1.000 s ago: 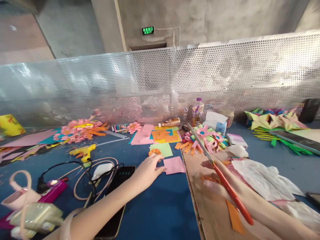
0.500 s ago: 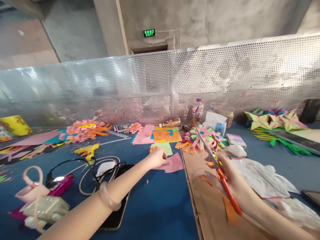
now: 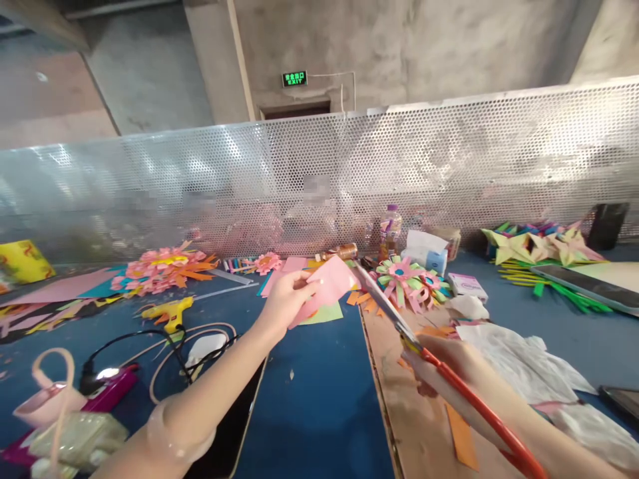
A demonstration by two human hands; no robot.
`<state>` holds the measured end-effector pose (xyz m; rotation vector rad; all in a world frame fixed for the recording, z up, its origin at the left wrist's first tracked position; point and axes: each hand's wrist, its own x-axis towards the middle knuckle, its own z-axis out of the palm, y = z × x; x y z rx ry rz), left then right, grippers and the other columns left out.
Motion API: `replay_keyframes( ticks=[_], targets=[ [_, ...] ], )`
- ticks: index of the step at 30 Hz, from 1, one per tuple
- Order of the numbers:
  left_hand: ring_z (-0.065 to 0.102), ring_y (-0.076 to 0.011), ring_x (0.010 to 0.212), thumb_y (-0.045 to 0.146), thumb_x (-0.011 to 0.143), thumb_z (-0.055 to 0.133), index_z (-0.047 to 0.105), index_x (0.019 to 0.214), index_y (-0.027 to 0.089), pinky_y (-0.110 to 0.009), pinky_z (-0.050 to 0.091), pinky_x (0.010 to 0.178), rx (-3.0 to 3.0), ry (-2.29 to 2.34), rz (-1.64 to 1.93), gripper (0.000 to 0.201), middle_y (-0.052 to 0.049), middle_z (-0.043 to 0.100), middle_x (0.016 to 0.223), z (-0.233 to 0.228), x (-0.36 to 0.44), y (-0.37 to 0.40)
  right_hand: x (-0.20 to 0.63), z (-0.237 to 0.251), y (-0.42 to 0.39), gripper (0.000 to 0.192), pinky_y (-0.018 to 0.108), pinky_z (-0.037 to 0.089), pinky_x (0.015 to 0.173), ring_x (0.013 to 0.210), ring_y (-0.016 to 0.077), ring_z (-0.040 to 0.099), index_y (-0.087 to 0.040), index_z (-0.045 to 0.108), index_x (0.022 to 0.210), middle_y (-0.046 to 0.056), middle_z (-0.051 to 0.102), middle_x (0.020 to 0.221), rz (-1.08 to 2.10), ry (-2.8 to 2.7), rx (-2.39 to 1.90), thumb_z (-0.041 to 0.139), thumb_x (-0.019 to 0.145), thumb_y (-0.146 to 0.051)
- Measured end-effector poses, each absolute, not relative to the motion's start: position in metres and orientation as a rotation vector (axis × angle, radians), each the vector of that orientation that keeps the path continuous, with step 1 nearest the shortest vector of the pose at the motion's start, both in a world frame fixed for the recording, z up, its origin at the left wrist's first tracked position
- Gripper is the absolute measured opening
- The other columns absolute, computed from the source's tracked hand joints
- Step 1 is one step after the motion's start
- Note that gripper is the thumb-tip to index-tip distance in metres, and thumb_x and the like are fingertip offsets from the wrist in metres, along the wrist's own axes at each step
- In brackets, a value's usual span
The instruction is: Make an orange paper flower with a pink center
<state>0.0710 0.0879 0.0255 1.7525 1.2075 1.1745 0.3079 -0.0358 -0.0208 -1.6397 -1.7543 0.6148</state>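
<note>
Two bare arms reach forward from the bottom of the view. The left arm stretches from the lower left corner up toward the centre, forearm straight, with a pale bangle around the wrist. The left hand (image 3: 283, 301) is raised, fingers curled and thumb pressed against them in a pinch, with the back of the hand toward the viewer. The right arm comes in from the lower right corner, lying low and angled toward the centre. The right hand (image 3: 452, 368) is closed in a grip, knuckles up, and sits lower and nearer than the left. The two hands are apart.
</note>
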Motion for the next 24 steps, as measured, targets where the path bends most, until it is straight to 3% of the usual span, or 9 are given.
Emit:
replay_keyframes(
  ticks=[7, 11, 24],
  targets=[
    [0.062, -0.0179, 0.076, 0.034, 0.078, 0.053, 0.064, 0.081, 0.015, -0.026, 0.046, 0.063, 1.545, 1.052, 1.411, 0.022, -0.005, 0.066, 0.08, 0.037, 0.063, 0.086, 0.304, -0.02, -0.033, 0.039, 0.022, 0.034, 0.047, 0.051, 0.0149, 0.054, -0.019, 0.04, 0.06, -0.001, 0.049, 0.054, 0.652, -1.928, -1.725, 0.042, 0.081, -0.052],
    [0.062, -0.0175, 0.078, 0.034, 0.08, 0.055, 0.066, 0.086, 0.016, -0.026, 0.048, 0.067, 1.565, 1.004, 1.414, 0.022, -0.005, 0.067, 0.087, 0.042, 0.07, 0.076, 0.305, -0.022, -0.032, 0.036, 0.022, 0.033, 0.045, 0.051, 0.0148, 0.054, -0.019, 0.042, 0.061, 0.0, 0.049, 0.055, 0.652, -1.952, -1.751, 0.04, 0.08, -0.049],
    [0.064, -0.0177, 0.079, 0.033, 0.084, 0.052, 0.068, 0.091, 0.014, -0.026, 0.048, 0.071, 1.84, 1.102, 1.228, 0.025, -0.006, 0.07, 0.085, 0.047, 0.08, 0.051, 0.309, -0.025, -0.034, 0.033, 0.02, 0.031, 0.042, 0.047, 0.0119, 0.05, -0.018, 0.039, 0.062, -0.002, 0.042, 0.052, 0.653, -1.922, -1.769, 0.035, 0.083, -0.044]
  ],
)
